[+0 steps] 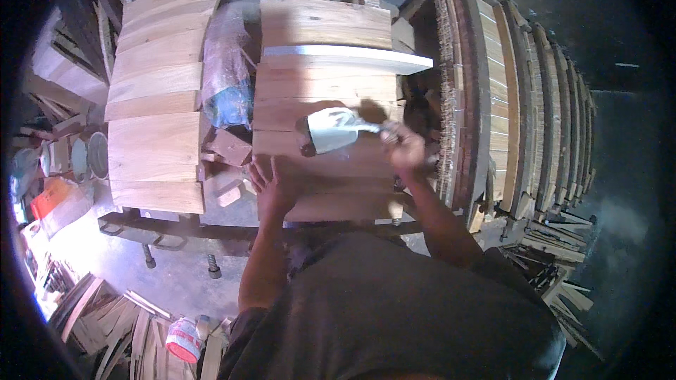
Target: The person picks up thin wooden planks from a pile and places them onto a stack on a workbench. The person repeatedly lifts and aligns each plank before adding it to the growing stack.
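Observation:
My right hand (405, 149) is closed on the slim handle of a tool with a broad white head (334, 130), perhaps a scraper; blur hides its exact kind. Its head is over the middle of a row of pale wooden boards (331, 90) laid edge to edge in front of me, and casts a dark shadow there. My left hand (273, 188) rests at the near left edge of these boards, its fingers apart and holding nothing. Across the boards, beyond the tool, lies a narrow light strip of wood (348, 55).
Another row of boards (156, 137) lies to the left. Between the rows are a clear plastic wrap with blue in it (229, 102) and wood offcuts (229, 148). Clamped board racks (496, 98) stand right. A bucket (184, 340) sits among scrap wood at lower left.

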### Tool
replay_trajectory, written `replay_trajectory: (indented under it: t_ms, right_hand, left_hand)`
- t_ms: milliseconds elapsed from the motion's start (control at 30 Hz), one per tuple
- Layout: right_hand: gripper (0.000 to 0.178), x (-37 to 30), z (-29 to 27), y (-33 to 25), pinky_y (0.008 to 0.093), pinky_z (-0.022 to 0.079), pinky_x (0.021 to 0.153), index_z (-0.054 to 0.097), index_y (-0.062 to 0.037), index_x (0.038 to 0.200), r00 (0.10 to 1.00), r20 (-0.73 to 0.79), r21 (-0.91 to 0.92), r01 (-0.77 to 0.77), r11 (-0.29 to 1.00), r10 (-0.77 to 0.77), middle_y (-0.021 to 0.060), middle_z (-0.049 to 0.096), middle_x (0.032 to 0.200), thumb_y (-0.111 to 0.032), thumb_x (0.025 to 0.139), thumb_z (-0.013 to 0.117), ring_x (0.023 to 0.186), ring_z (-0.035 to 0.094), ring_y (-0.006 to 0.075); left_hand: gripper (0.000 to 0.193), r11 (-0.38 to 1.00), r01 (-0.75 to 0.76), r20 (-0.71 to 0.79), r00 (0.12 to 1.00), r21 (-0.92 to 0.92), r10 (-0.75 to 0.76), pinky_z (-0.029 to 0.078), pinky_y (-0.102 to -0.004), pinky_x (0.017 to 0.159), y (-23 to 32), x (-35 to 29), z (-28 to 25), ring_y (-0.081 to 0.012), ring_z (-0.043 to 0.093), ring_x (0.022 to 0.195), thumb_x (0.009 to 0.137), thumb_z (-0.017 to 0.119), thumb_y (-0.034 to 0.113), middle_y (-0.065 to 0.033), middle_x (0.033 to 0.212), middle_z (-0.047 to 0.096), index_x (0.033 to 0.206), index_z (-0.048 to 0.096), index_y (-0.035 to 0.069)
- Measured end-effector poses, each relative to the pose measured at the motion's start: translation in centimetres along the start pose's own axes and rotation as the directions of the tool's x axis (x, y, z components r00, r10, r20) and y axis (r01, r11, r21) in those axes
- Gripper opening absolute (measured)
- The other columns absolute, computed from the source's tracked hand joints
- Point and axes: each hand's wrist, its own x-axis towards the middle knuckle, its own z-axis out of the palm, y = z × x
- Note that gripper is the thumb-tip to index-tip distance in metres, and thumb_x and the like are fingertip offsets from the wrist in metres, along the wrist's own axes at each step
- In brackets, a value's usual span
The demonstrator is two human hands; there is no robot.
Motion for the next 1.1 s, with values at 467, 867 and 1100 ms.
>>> replay_trajectory:
  t_ms: [467, 867, 1100]
  right_hand:
    - [0.060, 16.8, -5.6, 6.1, 0.0342, 0.049, 0.096, 0.046, -0.0022, 0.143, 0.992, -0.061, 0.025, -0.106, 0.994, 0.108, 0.0136, 0.062, 0.127, -0.003, 0.088, 0.070, 0.106, 0.062, 0.0204]
    - [0.029, 29.2, -2.6, -0.1, 0.0331, 0.053, 0.080, 0.068, 0.0023, 0.109, 0.989, -0.135, -0.148, 0.044, 0.988, -0.064, 0.0106, 0.074, 0.097, -0.015, 0.087, 0.074, 0.088, 0.066, 0.0144]
    - [0.048, 44.7, 1.7, -1.5, 0.0419, 0.051, 0.088, 0.069, -0.0020, 0.113, 0.979, -0.185, -0.311, 0.026, 0.950, -0.088, 0.0224, 0.072, 0.103, -0.040, 0.083, 0.072, 0.100, 0.069, 0.0385]
  left_hand:
    - [0.077, 0.851, -0.260, -0.410, 0.910, -0.455, 0.059, 0.029, -0.0481, 0.114, 3.4, 20.7, -4.9, -0.0429, 0.038, 0.135, 0.079, 0.075, 0.008, -0.0246, 0.143, 0.045, 0.145, 0.038, -0.003]
    - [0.061, 0.663, -0.472, -0.531, 0.837, -0.582, 0.130, 0.048, -0.0340, 0.091, 10.3, 33.5, -9.9, -0.0214, 0.054, 0.107, 0.079, 0.077, 0.004, -0.0086, 0.118, 0.056, 0.132, 0.048, 0.001]
    - [0.068, 0.737, -0.227, -0.346, 0.938, -0.636, -0.010, 0.049, -0.0479, 0.093, 12.8, 50.0, -15.8, -0.0375, 0.057, 0.116, 0.075, 0.079, 0.039, -0.0204, 0.123, 0.062, 0.125, 0.050, 0.003]
